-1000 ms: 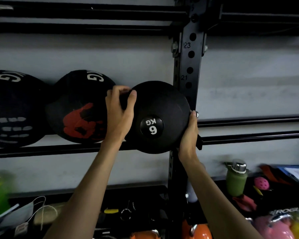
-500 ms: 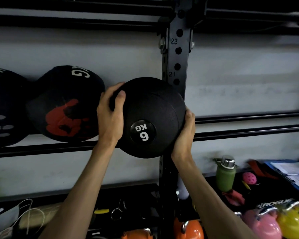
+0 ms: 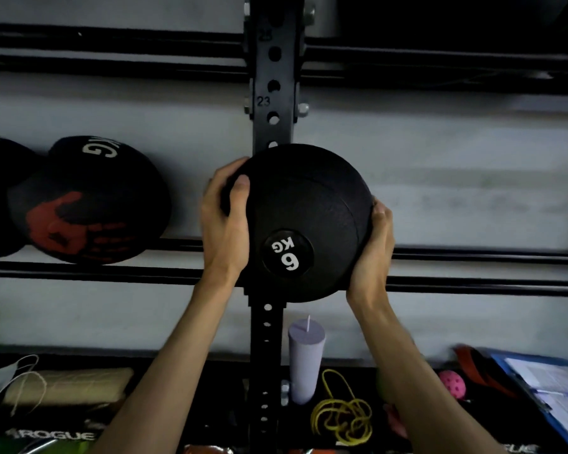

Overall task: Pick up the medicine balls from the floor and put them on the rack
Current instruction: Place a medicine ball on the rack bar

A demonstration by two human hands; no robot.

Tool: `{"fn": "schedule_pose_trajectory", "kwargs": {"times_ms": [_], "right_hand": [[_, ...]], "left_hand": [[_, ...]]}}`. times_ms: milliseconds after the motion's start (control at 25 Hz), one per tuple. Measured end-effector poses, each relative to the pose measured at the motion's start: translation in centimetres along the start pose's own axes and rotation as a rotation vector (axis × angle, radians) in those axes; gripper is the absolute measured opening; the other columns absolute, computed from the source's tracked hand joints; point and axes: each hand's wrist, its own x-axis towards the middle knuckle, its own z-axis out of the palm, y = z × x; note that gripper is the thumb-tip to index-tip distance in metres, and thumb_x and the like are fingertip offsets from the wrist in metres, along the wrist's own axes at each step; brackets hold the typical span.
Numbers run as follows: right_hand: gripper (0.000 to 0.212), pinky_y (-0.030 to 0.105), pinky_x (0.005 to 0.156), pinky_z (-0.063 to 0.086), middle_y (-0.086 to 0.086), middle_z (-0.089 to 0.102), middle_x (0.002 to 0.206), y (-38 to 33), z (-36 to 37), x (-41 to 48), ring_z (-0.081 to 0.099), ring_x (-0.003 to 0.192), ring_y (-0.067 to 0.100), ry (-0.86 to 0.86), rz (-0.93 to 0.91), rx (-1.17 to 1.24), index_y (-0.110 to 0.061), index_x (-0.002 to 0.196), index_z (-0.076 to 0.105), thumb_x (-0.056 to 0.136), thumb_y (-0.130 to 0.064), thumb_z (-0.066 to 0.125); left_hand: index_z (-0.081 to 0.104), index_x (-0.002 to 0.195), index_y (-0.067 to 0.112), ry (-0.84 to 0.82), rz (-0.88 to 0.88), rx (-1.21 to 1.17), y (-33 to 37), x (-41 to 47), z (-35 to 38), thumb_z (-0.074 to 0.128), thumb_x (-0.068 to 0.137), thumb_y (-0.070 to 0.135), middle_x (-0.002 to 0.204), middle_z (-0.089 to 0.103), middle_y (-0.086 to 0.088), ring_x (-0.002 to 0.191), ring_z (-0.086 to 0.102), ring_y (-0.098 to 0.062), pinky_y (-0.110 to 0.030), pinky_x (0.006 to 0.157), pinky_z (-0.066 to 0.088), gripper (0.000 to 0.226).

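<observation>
Head view: the black 6 KG medicine ball (image 3: 304,221) sits between both hands, left hand (image 3: 225,221) fingers (image 3: 241,188) curled over its left side, right hand (image 3: 373,247) cupping its right, before the rack upright (image 3: 273,77).

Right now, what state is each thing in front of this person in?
held medicine ball, gripped between both hands, in front of the rack upright
left hand, grips the ball's left side
right hand, cups its lower right side
red-handprint ball, resting on the rack rails, untouched
lilac tumbler, upright, lid on, straw in
yellow cord, loosely tangled
</observation>
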Motion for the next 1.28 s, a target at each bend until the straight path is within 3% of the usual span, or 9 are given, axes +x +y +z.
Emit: {"fn": "schedule_pose_trajectory", "kwargs": {"times_ms": [120,320,400,520,640,760,880,1080,1280], "right_hand": [[0.048,0.048,0.106,0.049,-0.002,0.067,0.122,-0.4,-4.2,2.8,0.062,0.118,0.018,0.012,0.015,0.009,-0.026,0.124,0.063,0.092,-0.054,0.041],[0.036,0.035,0.094,0.052,-0.01,0.067,0.111,-0.1,-8.2,6.6,0.063,0.107,0.009,-0.006,0.075,-0.053,-0.021,0.126,0.062,0.105,-0.038,0.038],[0.035,0.037,0.098,0.052,-0.011,0.067,0.11,0.7,-9.0,7.8,0.063,0.106,0.008,-0.005,0.097,-0.096,-0.022,0.127,0.062,0.107,-0.036,0.037],[0.041,0.037,0.106,0.048,-0.007,0.066,0.125,2.2,-9.5,9.8,0.06,0.118,0.009,-0.08,0.083,-0.125,-0.023,0.134,0.059,0.104,-0.042,0.038],[0.046,0.028,0.108,0.044,-0.009,0.057,0.14,3.2,-9.4,11.1,0.053,0.129,0.005,-0.129,0.023,-0.185,-0.028,0.143,0.051,0.101,-0.045,0.04],[0.043,0.033,0.108,0.047,-0.007,0.062,0.133,4.3,-9.8,12.5,0.057,0.123,0.006,-0.105,0.053,-0.196,-0.025,0.14,0.054,0.104,-0.042,0.037],[0.046,0.037,0.109,0.046,-0.007,0.063,0.129,5.2,-10.4,13.7,0.058,0.122,0.008,-0.101,0.111,-0.256,-0.026,0.139,0.055,0.104,-0.045,0.032],[0.065,0.043,0.117,0.036,-0.001,0.054,0.145,7.1,-10.8,14.6,0.048,0.135,0.016,-0.118,0.132,-0.378,-0.027,0.148,0.046,0.095,-0.06,0.028],[0.081,0.045,0.117,0.036,0.002,0.051,0.146,8.2,-11.5,15.1,0.047,0.136,0.018,-0.159,0.194,-0.388,-0.027,0.149,0.043,0.085,-0.074,0.026]], "left_hand": [[0.065,0.125,0.022,0.012,-0.007,0.036,0.5,-1.4,4.8,0.045,0.094,0.046,0.125,0.063,0.0,0.121,0.057,-0.015,-0.049,0.104,0.047,0.044],[0.066,0.122,0.025,0.049,-0.123,0.015,-1.7,-2.6,10.2,0.047,0.09,0.051,0.123,0.066,0.004,0.118,0.06,-0.014,-0.049,0.102,0.049,0.046],[0.067,0.12,0.03,0.051,-0.179,0.011,-2.8,-2.8,11.3,0.049,0.087,0.054,0.12,0.067,0.005,0.116,0.061,-0.015,-0.049,0.101,0.05,0.045],[0.07,0.114,0.033,0.043,-0.206,0.051,-4.0,-1.0,12.5,0.05,0.084,0.051,0.117,0.068,0.007,0.114,0.061,-0.011,-0.044,0.102,0.049,0.04],[0.074,0.109,0.026,0.006,-0.031,0.18,-4.1,0.7,13.8,0.052,0.087,0.035,0.113,0.069,0.007,0.113,0.058,-0.006,-0.033,0.104,0.046,0.032],[0.073,0.113,0.021,-0.157,0.144,0.308,-4.4,1.4,15.7,0.052,0.091,0.024,0.114,0.068,0.009,0.116,0.058,-0.005,-0.033,0.104,0.045,0.03],[0.073,0.114,0.024,-0.264,0.136,0.409,-5.6,3.1,17.0,0.05,0.092,0.03,0.116,0.069,0.01,0.116,0.059,-0.007,-0.034,0.103,0.047,0.032],[0.071,0.118,0.032,-0.408,-0.058,0.477,-8.2,5.0,18.3,0.046,0.091,0.048,0.124,0.068,0.012,0.121,0.059,-0.007,-0.038,0.106,0.047,0.041],[0.069,0.119,0.039,-0.41,-0.118,0.512,-9.6,4.9,18.4,0.041,0.085,0.062,0.126,0.067,0.016,0.124,0.057,-0.008,-0.037,0.108,0.045,0.05]]}}
